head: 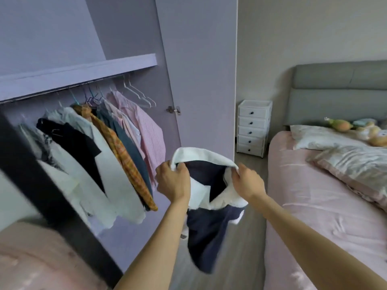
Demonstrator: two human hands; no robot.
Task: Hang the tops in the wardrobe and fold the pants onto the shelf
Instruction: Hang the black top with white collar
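Note:
A navy top (207, 229) with a wide white collar hangs in the air in front of the open wardrobe (79, 69). My left hand (173, 183) grips the collar's left side and my right hand (247, 182) pinches its right side, holding the neck spread open. The body of the top dangles below my hands. In the wardrobe, several tops hang on the rail, among them a pink striped shirt (146, 132) and an orange plaid one (119, 151). Empty clear hangers (139, 96) hang at the rail's right end.
The lilac wardrobe door (201, 70) stands open behind the top. A bed (326, 206) with pink sheets, pillows and plush toys fills the right. A white drawer unit (253, 127) stands by the headboard. A dark frame edge (48, 195) crosses the lower left.

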